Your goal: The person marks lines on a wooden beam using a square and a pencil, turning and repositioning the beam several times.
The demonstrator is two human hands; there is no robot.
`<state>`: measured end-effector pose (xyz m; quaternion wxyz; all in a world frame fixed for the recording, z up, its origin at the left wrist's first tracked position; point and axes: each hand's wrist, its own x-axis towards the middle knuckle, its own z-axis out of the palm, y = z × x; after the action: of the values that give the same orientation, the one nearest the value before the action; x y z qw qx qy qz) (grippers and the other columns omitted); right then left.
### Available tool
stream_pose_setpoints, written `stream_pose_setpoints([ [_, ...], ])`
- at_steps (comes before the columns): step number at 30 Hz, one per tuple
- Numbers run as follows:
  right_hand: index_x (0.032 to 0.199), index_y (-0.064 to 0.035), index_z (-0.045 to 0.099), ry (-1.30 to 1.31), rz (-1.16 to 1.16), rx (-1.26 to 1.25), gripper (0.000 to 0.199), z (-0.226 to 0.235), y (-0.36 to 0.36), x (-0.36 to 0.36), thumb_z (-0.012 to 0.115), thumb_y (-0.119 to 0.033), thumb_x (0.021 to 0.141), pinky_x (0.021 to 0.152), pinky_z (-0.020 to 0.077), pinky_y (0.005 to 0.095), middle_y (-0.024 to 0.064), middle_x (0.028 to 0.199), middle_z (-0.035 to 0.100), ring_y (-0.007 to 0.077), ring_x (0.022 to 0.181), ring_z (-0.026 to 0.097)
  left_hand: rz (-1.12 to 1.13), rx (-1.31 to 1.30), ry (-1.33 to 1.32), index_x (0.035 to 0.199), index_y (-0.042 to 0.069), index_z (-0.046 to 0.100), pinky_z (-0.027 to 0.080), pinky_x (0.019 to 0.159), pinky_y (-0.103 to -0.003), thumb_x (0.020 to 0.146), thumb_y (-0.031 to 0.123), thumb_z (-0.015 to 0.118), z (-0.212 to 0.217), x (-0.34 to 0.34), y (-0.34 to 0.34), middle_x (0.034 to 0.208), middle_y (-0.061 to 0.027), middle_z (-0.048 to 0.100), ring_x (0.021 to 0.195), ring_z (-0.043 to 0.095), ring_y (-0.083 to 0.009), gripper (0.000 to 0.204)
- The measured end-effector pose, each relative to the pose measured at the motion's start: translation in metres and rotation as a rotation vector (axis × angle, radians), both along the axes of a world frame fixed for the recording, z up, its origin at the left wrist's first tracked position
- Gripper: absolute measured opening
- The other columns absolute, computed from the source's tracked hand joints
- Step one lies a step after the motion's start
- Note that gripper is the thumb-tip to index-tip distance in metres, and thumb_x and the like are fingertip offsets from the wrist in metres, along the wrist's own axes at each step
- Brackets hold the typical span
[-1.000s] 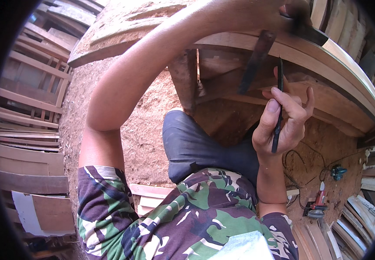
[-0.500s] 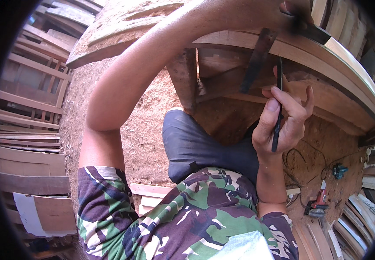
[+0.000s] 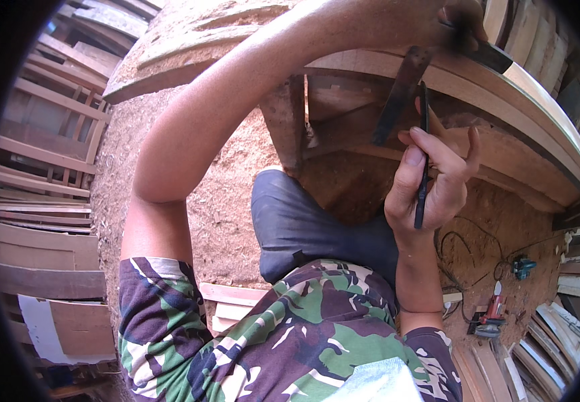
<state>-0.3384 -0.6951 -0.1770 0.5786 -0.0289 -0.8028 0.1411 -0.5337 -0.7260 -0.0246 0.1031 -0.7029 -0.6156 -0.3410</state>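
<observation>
Slim dark pencil (image 3: 422, 161) pinched in right hand (image 3: 430, 181), left hand (image 3: 461, 23) gripping metal square (image 3: 400, 94)

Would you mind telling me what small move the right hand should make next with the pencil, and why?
Probably draw the pencil down along the edge of the metal square. The right hand holds it upright with the tip beside the blade, and the left hand presses the square against the curved wooden piece, so the guide looks set for marking a line.
</observation>
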Motion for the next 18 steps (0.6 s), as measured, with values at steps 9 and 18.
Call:
stream_pose_setpoints([
  [9,0.117,-0.009,0.068,0.036,0.011,0.006,0.02,-0.003,0.004,-0.013,0.067,-0.005,0.098,0.132,0.0224,0.0516,0.0169,0.107,0.084,0.029,0.11,0.082,-0.01,-0.057,-0.099,0.114,0.011,0.086,0.062,0.085,-0.041,0.095,0.018,0.082,0.017,0.019,-0.018,0.101,-0.0144,0.083,0.093,0.079,-0.0268,0.021],
  [18,0.116,-0.0097,0.069,0.025,-0.013,0.011,0.02,-0.002,0.002,-0.015,0.069,-0.005,0.097,0.132,0.0234,0.0507,0.0149,0.106,0.083,0.0295,0.112,0.082,-0.109,0.002,-0.117,0.112,0.01,0.087,0.062,0.085,-0.04,0.095,0.018,0.081,-0.002,-0.002,0.002,0.098,-0.0148,0.082,0.092,0.079,-0.0265,0.02],
])
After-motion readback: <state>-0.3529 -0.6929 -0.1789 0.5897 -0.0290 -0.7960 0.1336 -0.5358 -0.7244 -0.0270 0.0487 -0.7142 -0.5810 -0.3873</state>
